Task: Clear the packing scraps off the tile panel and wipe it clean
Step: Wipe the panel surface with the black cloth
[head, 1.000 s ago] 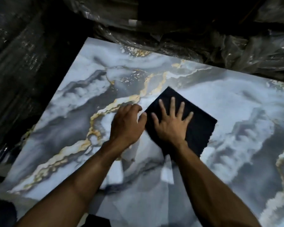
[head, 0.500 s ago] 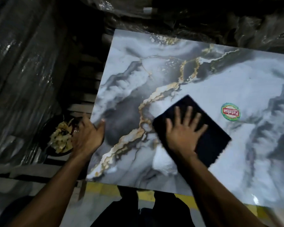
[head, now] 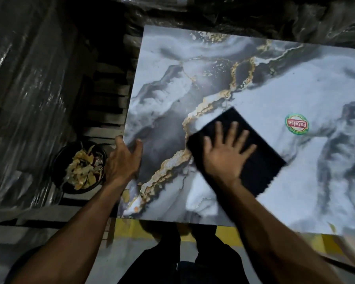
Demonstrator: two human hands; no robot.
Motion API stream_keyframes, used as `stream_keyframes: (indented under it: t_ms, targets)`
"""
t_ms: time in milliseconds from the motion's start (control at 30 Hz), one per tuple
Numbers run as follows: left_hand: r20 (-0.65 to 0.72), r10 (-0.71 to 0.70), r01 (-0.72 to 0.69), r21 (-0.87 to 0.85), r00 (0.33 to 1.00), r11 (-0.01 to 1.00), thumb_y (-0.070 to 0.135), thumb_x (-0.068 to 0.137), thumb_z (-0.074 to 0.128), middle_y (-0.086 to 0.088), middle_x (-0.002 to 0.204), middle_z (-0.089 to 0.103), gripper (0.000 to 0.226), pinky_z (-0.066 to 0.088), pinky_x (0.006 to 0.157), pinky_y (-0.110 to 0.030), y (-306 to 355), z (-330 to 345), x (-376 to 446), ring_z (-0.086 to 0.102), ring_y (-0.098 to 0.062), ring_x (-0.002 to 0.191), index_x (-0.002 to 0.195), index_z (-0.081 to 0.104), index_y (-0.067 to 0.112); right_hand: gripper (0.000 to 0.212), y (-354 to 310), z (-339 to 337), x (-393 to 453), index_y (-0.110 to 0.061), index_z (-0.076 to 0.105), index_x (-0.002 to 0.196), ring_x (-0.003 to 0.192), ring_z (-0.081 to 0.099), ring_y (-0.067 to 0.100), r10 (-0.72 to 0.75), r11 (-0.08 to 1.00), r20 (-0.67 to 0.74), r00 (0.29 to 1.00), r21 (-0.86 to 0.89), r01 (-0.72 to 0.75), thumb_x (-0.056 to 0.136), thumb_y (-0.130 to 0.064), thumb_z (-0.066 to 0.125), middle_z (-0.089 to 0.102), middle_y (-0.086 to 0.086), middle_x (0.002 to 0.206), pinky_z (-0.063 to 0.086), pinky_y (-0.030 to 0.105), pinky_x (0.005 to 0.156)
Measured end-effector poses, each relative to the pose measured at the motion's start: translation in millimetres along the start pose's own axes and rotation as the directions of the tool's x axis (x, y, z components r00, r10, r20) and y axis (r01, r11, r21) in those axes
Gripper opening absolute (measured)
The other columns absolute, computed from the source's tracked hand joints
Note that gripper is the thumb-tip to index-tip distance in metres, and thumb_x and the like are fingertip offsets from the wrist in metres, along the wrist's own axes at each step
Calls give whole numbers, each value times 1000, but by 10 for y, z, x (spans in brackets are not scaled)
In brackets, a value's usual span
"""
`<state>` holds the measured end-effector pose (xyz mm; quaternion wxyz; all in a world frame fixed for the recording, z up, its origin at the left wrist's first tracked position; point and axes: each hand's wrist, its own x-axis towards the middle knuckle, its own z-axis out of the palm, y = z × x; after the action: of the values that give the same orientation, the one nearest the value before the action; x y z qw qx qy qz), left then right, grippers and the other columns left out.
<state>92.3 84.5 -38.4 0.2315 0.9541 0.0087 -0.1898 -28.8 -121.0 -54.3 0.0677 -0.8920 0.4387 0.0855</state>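
A large glossy tile panel [head: 244, 83] with grey, white and gold marbling lies flat in front of me. A dark square cloth [head: 260, 158] rests on its near middle. My right hand [head: 225, 156] presses flat on the cloth, fingers spread. My left hand [head: 123, 160] is at the panel's left edge, fingers apart, thumb and fingertips touching the edge; whether it holds a scrap I cannot tell. A round green and red sticker [head: 297, 124] sits on the panel to the right of the cloth.
A dark round bowl [head: 79, 167] filled with pale paper scraps stands on wooden pallet slats [head: 109, 111] left of the panel. Plastic-wrapped stacks [head: 25, 78] rise at the left and back. A yellow floor stripe [head: 129, 228] runs under the near edge, by my legs [head: 172, 263].
My left hand has left the panel's middle and gone to its left edge near the bowl. My right hand and the cloth have slid on the panel. My view has shifted left and back.
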Motion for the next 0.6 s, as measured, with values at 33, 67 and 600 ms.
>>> stream_keyframes:
  t_ms: [33,67,600]
  targets:
    - [24,-11,11,-21,1000,1000,61,90,35,-24,112,61,53,44,73,-40,7,-9,-7,59,-43,98,114,40,14,68,-197,50,-124,-36,16,156,151,0,44,-72,997,3,997,-5,72,94,-63,15,4,9,167,-2,72,112]
    - [58,-30,34,-71,998,997,61,92,34,-23,114,59,53,41,74,-39,40,-53,-25,57,-42,101,115,40,14,67,-380,105,-253,-36,20,155,151,1,45,-147,989,-13,989,-1,147,94,-62,19,7,9,166,-2,73,112]
    - [242,-171,266,-446,955,855,60,97,17,-15,116,60,70,44,87,-30,-56,-233,-213,57,-26,100,138,49,12,86,673,-37,-450,-39,4,156,151,-9,41,-173,984,72,982,-23,175,83,-83,5,-6,10,167,-7,70,114]
